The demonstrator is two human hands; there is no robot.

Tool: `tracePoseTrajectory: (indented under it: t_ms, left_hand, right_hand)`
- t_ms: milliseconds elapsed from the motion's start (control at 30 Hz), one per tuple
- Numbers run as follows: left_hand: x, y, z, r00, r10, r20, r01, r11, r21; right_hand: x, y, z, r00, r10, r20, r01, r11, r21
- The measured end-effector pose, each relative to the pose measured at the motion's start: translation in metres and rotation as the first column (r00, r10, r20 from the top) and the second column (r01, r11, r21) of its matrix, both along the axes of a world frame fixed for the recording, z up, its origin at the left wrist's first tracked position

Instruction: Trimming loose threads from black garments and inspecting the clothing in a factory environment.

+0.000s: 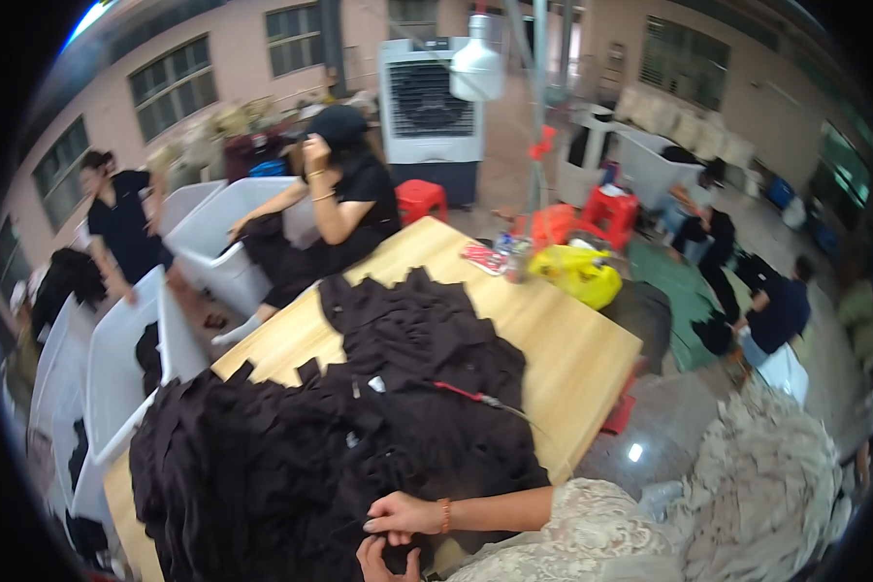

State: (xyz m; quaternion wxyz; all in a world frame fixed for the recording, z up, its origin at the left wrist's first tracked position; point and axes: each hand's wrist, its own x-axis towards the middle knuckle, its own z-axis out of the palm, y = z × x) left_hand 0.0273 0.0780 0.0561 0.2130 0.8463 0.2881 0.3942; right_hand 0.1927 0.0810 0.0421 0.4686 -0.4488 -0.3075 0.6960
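A large heap of black garments point(291, 446) covers the near part of a light wooden table point(582, 359). My right hand point(403, 516), with an orange beaded bracelet at its wrist, reaches in from the right and pinches black cloth at the heap's near edge. Just below it, at the lower rim, my left hand point(386, 563) curls around dark fabric; part of it is cut off. A thin red item point(466, 393) lies on the heap; its kind is unclear. Small white pieces point(376, 385) show beside it.
White bins point(126, 378) line the table's left side. A seated person in a black cap point(344, 184) is at the far edge. A yellow plastic bag point(577, 274) rests by the right corner. Pale cloth point(761, 485) is piled at right; a lamp point(476, 68) hangs above.
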Motion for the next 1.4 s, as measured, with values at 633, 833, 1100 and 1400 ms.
tracePoseTrajectory:
  t_ms: [633,833,1100,1400]
  left_hand:
    - [-0.036,0.026,-0.011,0.995,-0.078,0.069,0.104,0.693,-0.713]
    - [0.000,0.036,0.023,0.994,0.027,0.104,0.039,0.810,-0.585]
    - [-0.001,0.030,0.020,0.958,0.150,0.243,0.077,0.684,-0.725]
    - [0.001,0.032,0.030,0.987,0.087,0.138,0.016,0.792,-0.610]
  right_hand:
    - [0.001,-0.011,0.019,0.854,-0.295,0.428,0.033,0.853,0.521]
    - [0.020,-0.001,0.047,0.838,-0.338,0.428,0.103,0.869,0.484]
    - [0.021,0.009,0.038,0.995,-0.068,0.073,0.050,0.974,0.223]
    - [0.013,0.004,0.047,0.930,-0.170,0.326,0.008,0.895,0.446]
